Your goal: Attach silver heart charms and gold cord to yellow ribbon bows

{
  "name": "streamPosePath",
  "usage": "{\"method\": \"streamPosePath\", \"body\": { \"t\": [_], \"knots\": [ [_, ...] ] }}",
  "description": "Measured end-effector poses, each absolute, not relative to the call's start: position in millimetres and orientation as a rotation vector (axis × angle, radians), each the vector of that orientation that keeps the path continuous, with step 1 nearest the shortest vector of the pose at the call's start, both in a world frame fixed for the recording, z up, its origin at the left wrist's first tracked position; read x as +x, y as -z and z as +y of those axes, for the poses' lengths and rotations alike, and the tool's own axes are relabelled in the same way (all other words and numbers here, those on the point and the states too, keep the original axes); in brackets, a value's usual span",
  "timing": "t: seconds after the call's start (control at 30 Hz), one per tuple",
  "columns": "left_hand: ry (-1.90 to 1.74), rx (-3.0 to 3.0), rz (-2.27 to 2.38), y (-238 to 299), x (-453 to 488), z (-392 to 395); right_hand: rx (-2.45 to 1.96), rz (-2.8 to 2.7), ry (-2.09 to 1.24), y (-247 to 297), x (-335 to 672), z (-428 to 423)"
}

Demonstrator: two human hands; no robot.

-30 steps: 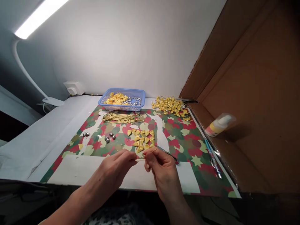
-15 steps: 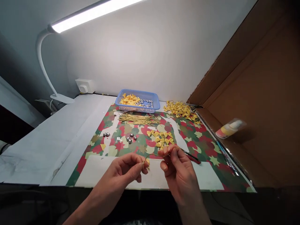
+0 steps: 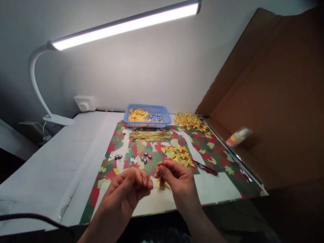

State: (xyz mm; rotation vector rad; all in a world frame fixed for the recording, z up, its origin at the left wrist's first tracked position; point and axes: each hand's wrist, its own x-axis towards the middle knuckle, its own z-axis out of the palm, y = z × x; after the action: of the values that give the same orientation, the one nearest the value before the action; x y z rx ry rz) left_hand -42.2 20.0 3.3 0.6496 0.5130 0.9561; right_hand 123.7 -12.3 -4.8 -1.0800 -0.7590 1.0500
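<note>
My left hand and my right hand meet close together just above the near part of the patterned mat. Both have their fingers pinched. Between them hangs a small yellow bow on a thin gold wire, whose end sticks up from my right fingertips. A cluster of loose yellow bows lies just beyond my right hand. A few silver beads lie beyond my left hand.
A bundle of gold wires lies in front of a blue basket holding yellow bows and silver beads. Finished pieces are piled beside it. A dark tool, a glue bottle, a cardboard wall and a desk lamp surround.
My hands have drawn closer together and the wire, held straight between them before, is now bent with a bow hanging on it. The view has tilted up and shifted.
</note>
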Motion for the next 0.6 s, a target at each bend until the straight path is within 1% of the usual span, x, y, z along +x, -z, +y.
{"method": "streamPosePath", "body": {
  "t": [0.07, 0.17, 0.37, 0.6],
  "knots": [
    [-1.024, 0.710, 0.650, -0.6, -40.0, 10.7, -1.098, -0.774, -1.022, 3.7, 127.0, -15.7],
    [-1.029, 0.700, 0.781, 7.2, -32.8, -3.5, -1.081, -0.764, -1.051, 7.0, 136.0, -21.6],
    [-0.954, 0.684, 0.727, 13.5, -17.5, -19.3, -1.006, -0.816, -1.291, 13.2, 155.8, -38.4],
    [-0.849, 0.747, 0.672, 11.8, -4.6, -22.6, -1.053, -0.953, -1.222, 9.6, 184.0, -58.6]
  ]
}}
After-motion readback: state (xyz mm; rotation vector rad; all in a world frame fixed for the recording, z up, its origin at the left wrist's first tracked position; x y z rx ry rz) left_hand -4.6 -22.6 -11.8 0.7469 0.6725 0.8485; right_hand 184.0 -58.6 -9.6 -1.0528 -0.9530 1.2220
